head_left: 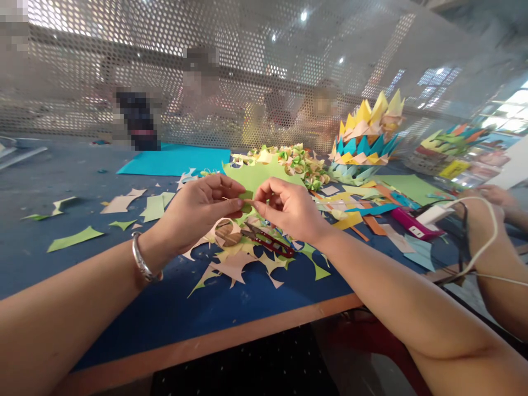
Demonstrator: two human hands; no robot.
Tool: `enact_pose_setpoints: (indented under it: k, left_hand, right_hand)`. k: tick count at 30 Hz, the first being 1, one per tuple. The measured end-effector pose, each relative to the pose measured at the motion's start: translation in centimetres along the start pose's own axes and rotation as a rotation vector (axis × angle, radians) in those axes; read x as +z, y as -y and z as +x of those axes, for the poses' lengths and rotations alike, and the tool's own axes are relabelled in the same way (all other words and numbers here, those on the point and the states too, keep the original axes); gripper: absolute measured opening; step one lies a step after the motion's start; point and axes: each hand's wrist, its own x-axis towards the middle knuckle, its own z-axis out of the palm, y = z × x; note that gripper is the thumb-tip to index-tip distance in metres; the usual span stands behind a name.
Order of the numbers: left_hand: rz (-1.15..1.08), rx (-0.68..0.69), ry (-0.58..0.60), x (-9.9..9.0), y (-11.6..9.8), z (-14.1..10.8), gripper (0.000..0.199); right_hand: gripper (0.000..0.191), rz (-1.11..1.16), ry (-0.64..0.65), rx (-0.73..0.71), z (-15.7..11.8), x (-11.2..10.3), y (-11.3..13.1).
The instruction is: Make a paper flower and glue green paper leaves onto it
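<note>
My left hand (206, 206) and my right hand (286, 209) meet above the table, both with fingers pinched. Between their fingertips is a small piece of green paper (246, 196), partly covered by the fingers. A silver bangle (143, 258) circles my left wrist. Right below the hands lie red-handled scissors (274, 243), resting among curved paper offcuts (235, 267) in cream, pink and green. A round wooden-looking thing (227, 233) sits beside the scissors, partly hidden. Behind my fingers spreads a larger light-green sheet (264, 175) with a scalloped edge.
A heap of small folded paper pieces (303, 162) lies beyond the hands. Tiered folded-paper work (363, 146) stands at back right. A blue sheet (177, 159) lies behind left. On the right are a magenta power strip (416, 224), cables and another person's arm (480, 236).
</note>
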Motion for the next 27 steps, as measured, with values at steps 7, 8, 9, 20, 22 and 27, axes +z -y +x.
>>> enact_pose_setpoints:
  k: [7, 8, 9, 20, 22, 27]
  left_hand:
    - [-0.092, -0.038, 0.004, 0.44, 0.02, -0.21, 0.029]
    - [-0.104, -0.041, 0.000, 0.44, 0.09, -0.19, 0.027]
    - [-0.115, -0.041, -0.008, 0.43, 0.15, -0.16, 0.025]
    - [-0.069, -0.003, -0.007, 0.04, -0.07, 0.07, 0.021]
    - [-0.068, 0.016, -0.003, -0.01, -0.04, 0.12, 0.022]
    - [-0.064, 0.052, 0.001, -0.03, -0.01, 0.17, 0.023]
  right_hand:
    - [0.014, -0.085, -0.028, -0.030, 0.00, 0.18, 0.44]
    - [0.013, -0.088, -0.025, -0.031, -0.02, 0.20, 0.49]
    - [0.013, -0.087, -0.020, -0.031, -0.05, 0.22, 0.52]
    - [0.017, 0.156, 0.026, 0.036, 0.05, 0.01, -0.16]
    - [0.020, 0.201, 0.035, 0.044, 0.14, -0.07, -0.22]
    - [0.027, 0.250, 0.037, 0.078, 0.21, -0.20, -0.01]
